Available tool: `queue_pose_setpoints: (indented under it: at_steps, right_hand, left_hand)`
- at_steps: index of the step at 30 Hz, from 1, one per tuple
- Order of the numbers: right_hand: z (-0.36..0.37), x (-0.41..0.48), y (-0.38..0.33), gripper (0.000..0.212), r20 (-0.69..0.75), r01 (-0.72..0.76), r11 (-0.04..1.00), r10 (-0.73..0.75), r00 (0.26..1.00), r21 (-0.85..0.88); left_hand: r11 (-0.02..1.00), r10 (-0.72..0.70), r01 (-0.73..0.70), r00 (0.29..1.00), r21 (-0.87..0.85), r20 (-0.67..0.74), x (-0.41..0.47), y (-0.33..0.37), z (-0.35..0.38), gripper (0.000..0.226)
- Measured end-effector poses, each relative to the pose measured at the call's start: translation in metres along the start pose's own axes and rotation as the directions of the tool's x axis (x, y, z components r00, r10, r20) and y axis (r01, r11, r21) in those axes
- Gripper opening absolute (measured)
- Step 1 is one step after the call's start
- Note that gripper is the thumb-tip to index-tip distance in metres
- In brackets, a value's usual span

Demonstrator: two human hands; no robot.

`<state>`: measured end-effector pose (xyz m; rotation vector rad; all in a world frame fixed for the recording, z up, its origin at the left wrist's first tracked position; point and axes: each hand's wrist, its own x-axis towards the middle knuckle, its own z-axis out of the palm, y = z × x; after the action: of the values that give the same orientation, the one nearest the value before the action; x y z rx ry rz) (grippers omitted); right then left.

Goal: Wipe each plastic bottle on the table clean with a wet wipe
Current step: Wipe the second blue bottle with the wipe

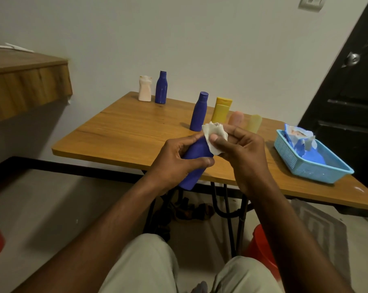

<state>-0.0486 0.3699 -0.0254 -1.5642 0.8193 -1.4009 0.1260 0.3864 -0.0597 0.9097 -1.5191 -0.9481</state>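
Observation:
My left hand (pixel 176 163) grips a blue plastic bottle (pixel 194 166), tilted with its top up and to the right, over the near edge of the wooden table (pixel 126 132). My right hand (pixel 240 149) pinches a crumpled white wet wipe (pixel 214 134) against the bottle's top, which is hidden under the wipe. On the table stand a second blue bottle (pixel 198 112), a yellow bottle (pixel 220 109), a pink bottle (pixel 236 117) and a pale yellow bottle (pixel 254 123). At the back edge stand a white bottle (pixel 145 88) and a third blue bottle (pixel 161 87).
A light blue plastic basket (pixel 318 168) at the table's right holds a wet wipe pack (pixel 299 138). A wooden shelf (pixel 24 81) juts out at the left. A dark door (pixel 347 92) stands at the right. Red stools (pixel 261 252) flank my knees.

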Motion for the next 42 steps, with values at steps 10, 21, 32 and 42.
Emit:
queue_pose_setpoints:
  at_steps: [10,21,32,42]
  right_hand:
    - [0.013,-0.001,0.005,0.039,-0.098,0.065,0.992,-0.075,0.992,-0.108]
    - [0.005,0.000,0.000,0.024,-0.132,-0.091,0.963,0.128,0.983,0.254]
    - [0.003,-0.011,-0.001,0.028,-0.260,-0.064,0.949,0.149,0.954,0.309]
    - [0.008,0.005,0.006,0.015,-0.356,-0.073,0.966,0.161,0.921,0.249]
  left_hand:
    - [1.000,0.006,-0.006,1.000,0.025,-0.004,-0.002,0.003,0.005,0.051]
    - [0.996,0.010,-0.010,1.000,-0.088,0.001,-0.001,0.014,0.003,0.069]
    - [0.986,-0.066,0.063,0.998,-0.156,-0.009,-0.001,0.013,0.008,0.057]
    - [0.996,-0.051,0.051,0.999,-0.070,0.000,-0.001,0.014,0.010,0.058]
